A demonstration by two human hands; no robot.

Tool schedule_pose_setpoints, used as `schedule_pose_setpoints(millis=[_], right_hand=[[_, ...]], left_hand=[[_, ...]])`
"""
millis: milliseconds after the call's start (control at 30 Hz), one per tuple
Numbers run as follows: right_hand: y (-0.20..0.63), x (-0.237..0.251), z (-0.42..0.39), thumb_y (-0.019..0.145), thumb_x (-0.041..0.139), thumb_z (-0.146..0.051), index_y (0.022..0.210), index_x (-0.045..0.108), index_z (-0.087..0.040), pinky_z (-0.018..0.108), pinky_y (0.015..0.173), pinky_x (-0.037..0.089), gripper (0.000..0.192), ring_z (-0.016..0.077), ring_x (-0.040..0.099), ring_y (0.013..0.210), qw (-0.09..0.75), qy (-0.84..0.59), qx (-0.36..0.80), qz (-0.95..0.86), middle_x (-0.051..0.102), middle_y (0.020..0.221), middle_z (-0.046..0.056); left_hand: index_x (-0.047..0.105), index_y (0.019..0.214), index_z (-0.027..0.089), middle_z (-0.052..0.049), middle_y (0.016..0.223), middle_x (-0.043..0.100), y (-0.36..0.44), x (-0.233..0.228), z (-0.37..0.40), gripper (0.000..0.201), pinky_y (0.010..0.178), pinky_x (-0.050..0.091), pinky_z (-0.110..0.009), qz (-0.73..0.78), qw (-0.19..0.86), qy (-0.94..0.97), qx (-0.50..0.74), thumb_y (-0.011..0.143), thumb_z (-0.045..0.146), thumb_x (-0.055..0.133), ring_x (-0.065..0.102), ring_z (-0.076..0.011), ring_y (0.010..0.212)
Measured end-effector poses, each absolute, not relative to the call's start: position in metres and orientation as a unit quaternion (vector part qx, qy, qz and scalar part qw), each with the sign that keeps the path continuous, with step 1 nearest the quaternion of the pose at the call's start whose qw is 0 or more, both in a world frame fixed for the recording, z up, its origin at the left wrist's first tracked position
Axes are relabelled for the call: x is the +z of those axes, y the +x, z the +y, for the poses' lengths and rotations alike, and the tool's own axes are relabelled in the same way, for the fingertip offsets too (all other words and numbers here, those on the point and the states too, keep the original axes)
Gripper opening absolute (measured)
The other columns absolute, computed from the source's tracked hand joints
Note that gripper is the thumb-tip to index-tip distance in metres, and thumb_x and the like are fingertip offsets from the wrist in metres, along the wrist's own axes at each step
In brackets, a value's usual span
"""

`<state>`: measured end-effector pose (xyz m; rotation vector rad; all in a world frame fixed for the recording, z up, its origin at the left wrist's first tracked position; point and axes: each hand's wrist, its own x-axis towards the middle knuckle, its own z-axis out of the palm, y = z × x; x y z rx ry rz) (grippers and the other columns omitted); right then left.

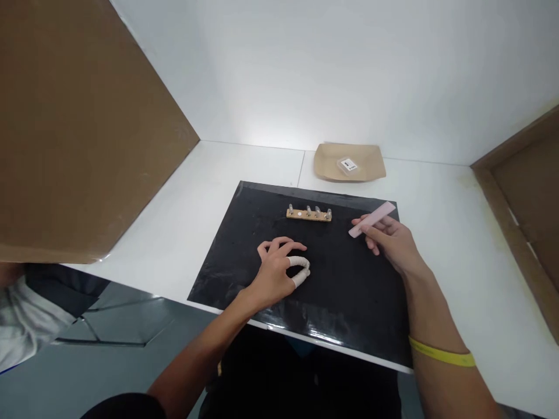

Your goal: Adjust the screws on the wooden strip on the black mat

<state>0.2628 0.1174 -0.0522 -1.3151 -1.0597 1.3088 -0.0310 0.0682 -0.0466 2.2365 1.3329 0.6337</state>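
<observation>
My right hand (391, 238) grips a pale pink nail file (372, 219), a flat straight bar, between thumb and fingers above the right side of the black mat. White coverings wrap the thumb and index finger of my left hand (279, 265). Those two tips meet in a pinch over the middle of the mat; whatever may be between them is too small to make out. The other fingers are bent and apart. Beyond both hands lies a short wooden strip (308, 216) bearing several upright greyish, fingertip-like pieces and one white round spot.
The black mat (345, 302) covers the front of the white table (174, 233). Behind it, a brown paper tray (371, 169) holds a small clear labelled box (348, 165). Brown panels (78, 128) stand left and right, a white wall behind. Another person's sleeve (30, 320) shows lower left.
</observation>
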Motion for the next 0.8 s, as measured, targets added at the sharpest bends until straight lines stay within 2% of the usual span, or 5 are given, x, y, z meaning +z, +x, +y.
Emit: schedule_pose_setpoints(millis=[67, 233, 333, 500, 800], right_hand=[[0.264, -0.052, 0.117, 0.076, 0.089, -0.042, 0.106, 0.071, -0.019, 0.019, 0.038, 0.041, 0.042, 0.0056, 0.05, 0.051, 0.489, -0.535, 0.54, -0.428, 0.075, 0.116, 0.011], [0.268, -0.053, 0.117, 0.076, 0.089, -0.038, 0.104, 0.072, -0.02, 0.019, 0.037, 0.04, 0.037, 0.0048, 0.05, 0.048, 0.505, -0.528, 0.538, -0.42, 0.075, 0.114, 0.01], [0.269, -0.053, 0.117, 0.076, 0.089, -0.037, 0.104, 0.073, -0.021, 0.018, 0.036, 0.039, 0.036, 0.0044, 0.049, 0.046, 0.514, -0.527, 0.536, -0.414, 0.076, 0.114, 0.01], [0.27, -0.052, 0.117, 0.077, 0.088, -0.036, 0.105, 0.073, -0.021, 0.019, 0.035, 0.038, 0.035, 0.0043, 0.048, 0.045, 0.509, -0.527, 0.534, -0.423, 0.076, 0.113, 0.009], [0.261, -0.048, 0.114, 0.078, 0.086, -0.039, 0.104, 0.072, -0.02, 0.022, 0.037, 0.04, 0.035, 0.0062, 0.049, 0.049, 0.483, -0.551, 0.508, -0.454, 0.076, 0.114, 0.01]], left_hand=[[0.073, 0.096, 0.027, -0.001, 0.13, 0.071, -0.034, -0.045, 0.069, 0.009, 0.104, 0.024, -0.053, 0.484, 0.241, 0.811, 0.224, 0.089, 0.023, 0.075, 0.051, -0.0285, 0.13], [0.064, 0.126, 0.031, -0.004, 0.141, 0.063, -0.044, -0.038, 0.073, 0.046, 0.11, 0.021, -0.055, 0.454, 0.287, 0.826, 0.172, 0.084, 0.027, 0.083, 0.046, -0.0305, 0.137], [0.06, 0.135, 0.036, -0.003, 0.149, 0.058, -0.049, -0.036, 0.075, 0.056, 0.114, 0.018, -0.055, 0.433, 0.305, 0.833, 0.162, 0.084, 0.034, 0.084, 0.042, -0.0308, 0.141], [0.067, 0.128, 0.036, -0.004, 0.146, 0.06, -0.048, -0.036, 0.078, 0.046, 0.114, 0.02, -0.054, 0.428, 0.311, 0.83, 0.177, 0.085, 0.043, 0.081, 0.045, -0.0304, 0.14], [0.074, 0.114, 0.034, -0.002, 0.137, 0.068, -0.043, -0.04, 0.075, 0.035, 0.112, 0.02, -0.054, 0.436, 0.286, 0.83, 0.198, 0.081, 0.043, 0.084, 0.049, -0.0294, 0.136]])
